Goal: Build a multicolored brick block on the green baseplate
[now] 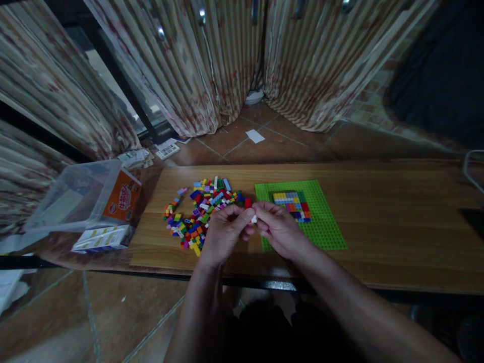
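Observation:
Between the fingertips of both hands is a small white toy brick (254, 219), mostly covered by the fingers. My left hand (227, 232) pinches it from the left, and my right hand (279, 229) closes on it from the right. Just beyond the fingers shows a red brick (248, 202); whether a finger touches it I cannot tell. A green studded baseplate (327, 229) lies partly under my right hand. On it sits a block of multicoloured bricks (293, 204) in rows, its near left part hidden by that hand. Left of my hands spreads a pile of loose bricks (206, 209).
The wooden table (397, 217) runs on to the right. Left of it stand a clear plastic bin (71, 194) with an orange label and a white box (102, 238). Curtains (212, 65) hang behind, above a tiled floor (280, 141) with a white paper (255, 136).

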Demonstrator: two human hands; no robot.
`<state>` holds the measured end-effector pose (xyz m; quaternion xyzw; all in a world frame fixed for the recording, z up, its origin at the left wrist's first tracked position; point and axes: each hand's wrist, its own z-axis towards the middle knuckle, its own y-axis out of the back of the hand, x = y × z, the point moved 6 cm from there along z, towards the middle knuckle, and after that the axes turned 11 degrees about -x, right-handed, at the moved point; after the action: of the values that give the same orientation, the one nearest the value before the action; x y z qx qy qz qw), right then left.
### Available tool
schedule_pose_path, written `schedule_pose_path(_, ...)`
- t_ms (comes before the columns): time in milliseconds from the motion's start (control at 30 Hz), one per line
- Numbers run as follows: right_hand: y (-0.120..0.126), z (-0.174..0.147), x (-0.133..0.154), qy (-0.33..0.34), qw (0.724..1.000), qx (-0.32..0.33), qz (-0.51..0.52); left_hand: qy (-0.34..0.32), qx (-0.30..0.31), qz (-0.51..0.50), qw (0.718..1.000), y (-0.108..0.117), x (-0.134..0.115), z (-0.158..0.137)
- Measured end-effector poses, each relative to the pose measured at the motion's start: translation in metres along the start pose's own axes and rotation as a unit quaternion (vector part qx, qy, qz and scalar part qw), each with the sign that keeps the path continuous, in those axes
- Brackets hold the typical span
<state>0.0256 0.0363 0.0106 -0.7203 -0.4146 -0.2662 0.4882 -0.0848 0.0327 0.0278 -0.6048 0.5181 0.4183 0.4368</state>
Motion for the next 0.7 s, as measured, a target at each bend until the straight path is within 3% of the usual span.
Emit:
schedule_pose_path(300, 0.0024, 0.0011, -0.0044, -0.011, 0.999, -0.008, 0.048, 0.022, -0.011, -0.044, 0.999, -0.0035, 0.0049, 0.0010)
schedule_pose_path(500, 0.0047, 0.0051, -0.0082, -0.081, 0.985, -0.002, 0.151, 0.034, -0.023, -0.084, 0.996, -0.0031, 0.0049, 0.0008)
schedule_pose_path(700, 0.0018, 0.0018, -0.0079, -0.081, 0.989, -0.002, 0.121, 0.002, -0.054, -0.061, 0.997, 0.0024, 0.0032, 0.0042)
